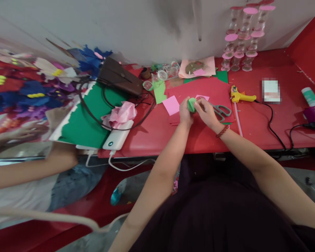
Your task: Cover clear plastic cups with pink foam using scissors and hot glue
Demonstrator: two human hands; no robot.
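Observation:
My left hand is closed on a small green paper piece, roughly round in outline. The thumb and fingers of my right hand pinch its right edge. Both hands are over a stack of red sheets. Grey-handled scissors lie just right of my right hand, their blades partly hidden by it. A pink paper square rests to the left of my left hand, and another pink scrap shows behind the right fingers.
A yellow glue gun, a glue stick tube and pink-capped hourglass shapes stand or lie to the right. Leftward are a brown case, a power bank, a looped cable and a co-worker's arm. Small clear cups sit behind.

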